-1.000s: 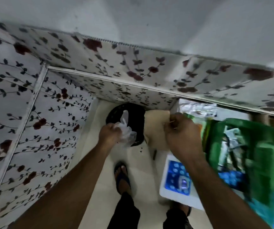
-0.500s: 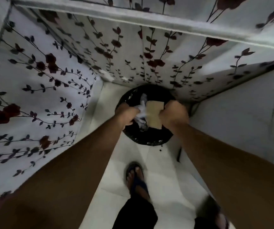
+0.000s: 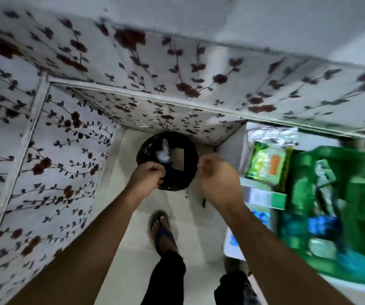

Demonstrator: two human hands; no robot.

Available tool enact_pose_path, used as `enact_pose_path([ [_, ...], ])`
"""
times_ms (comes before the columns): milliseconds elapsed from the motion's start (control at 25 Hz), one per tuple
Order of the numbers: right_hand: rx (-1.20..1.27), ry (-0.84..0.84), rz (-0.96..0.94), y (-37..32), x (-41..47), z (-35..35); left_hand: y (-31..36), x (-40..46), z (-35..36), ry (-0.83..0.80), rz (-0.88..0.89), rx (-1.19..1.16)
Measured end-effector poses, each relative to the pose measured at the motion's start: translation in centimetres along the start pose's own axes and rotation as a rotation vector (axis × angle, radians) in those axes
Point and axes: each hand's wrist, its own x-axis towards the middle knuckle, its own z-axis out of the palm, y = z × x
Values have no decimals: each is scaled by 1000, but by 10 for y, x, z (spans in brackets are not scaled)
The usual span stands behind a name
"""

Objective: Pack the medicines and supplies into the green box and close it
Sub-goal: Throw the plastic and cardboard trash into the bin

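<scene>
The green box stands open on the right, blurred, with packets and blue items inside. Beside it lie a green-and-orange packet, silver foil packs and a white-and-green carton. My left hand and my right hand hover over a black bin on the floor, fingers curled in, holding nothing. A crumpled clear plastic wrap and a brown cardboard piece lie inside the bin.
A wardrobe covered in floral fabric walls off the left and back around the bin. My feet in sandals stand on the pale tiled floor. A white pack with blue print lies at the surface's near edge.
Both hands have let go of the plastic wrap and the cardboard, which now lie in the bin. The hands have pulled back a little, and the view has swung right to the green box.
</scene>
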Motion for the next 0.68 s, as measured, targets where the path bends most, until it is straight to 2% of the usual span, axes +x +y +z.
enact_pose_path([
  [160,114,137,-108,4,-55,-115,49,-89,32,22,149,12],
  [400,171,290,-19,91,-97,-266,88,-177,125,-38,301,153],
  [520,162,353,78,139,-99,-311,86,-184,156,-19,454,441],
  [600,106,378,147,171,-89,-317,81,-177,166,31,577,651],
  [680,59,375,247,201,-80,-308,75,-166,173,23,620,806],
])
